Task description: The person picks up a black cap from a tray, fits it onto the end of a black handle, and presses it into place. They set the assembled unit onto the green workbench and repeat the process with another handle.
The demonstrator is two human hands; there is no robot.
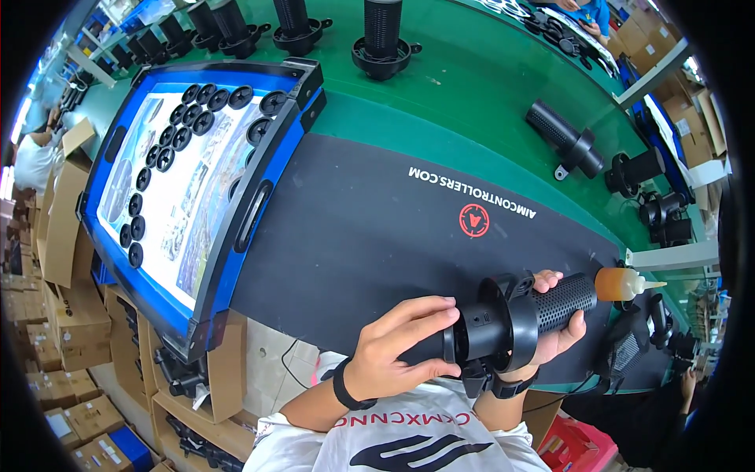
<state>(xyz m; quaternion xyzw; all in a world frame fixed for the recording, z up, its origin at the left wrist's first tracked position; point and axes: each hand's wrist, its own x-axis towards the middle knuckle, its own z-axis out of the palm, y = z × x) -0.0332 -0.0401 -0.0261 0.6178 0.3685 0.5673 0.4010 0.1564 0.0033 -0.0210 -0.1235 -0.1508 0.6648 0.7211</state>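
In front of my body I hold a black microphone [481,333], lying roughly level, with a perforated grille [562,305] at its right end and a wide ring [525,330] around its middle. My right hand [557,338] is closed around the grille from below, thumb and fingertips showing on either side. At the opposite end my left hand [401,346] grips a dark round base piece [449,344] between thumb and fingers. Whether that piece is separate from the body, I cannot tell. A black strap circles each of my wrists.
Left on the bench stands a blue tray [267,185] holding several black round caps [181,139]. Similar microphones [383,39] line the far side, and one lies [562,138] at the right. A bottle of amber liquid [617,284] lies near my right hand, on a black mat [354,220]. Cartons [75,334] stand left.
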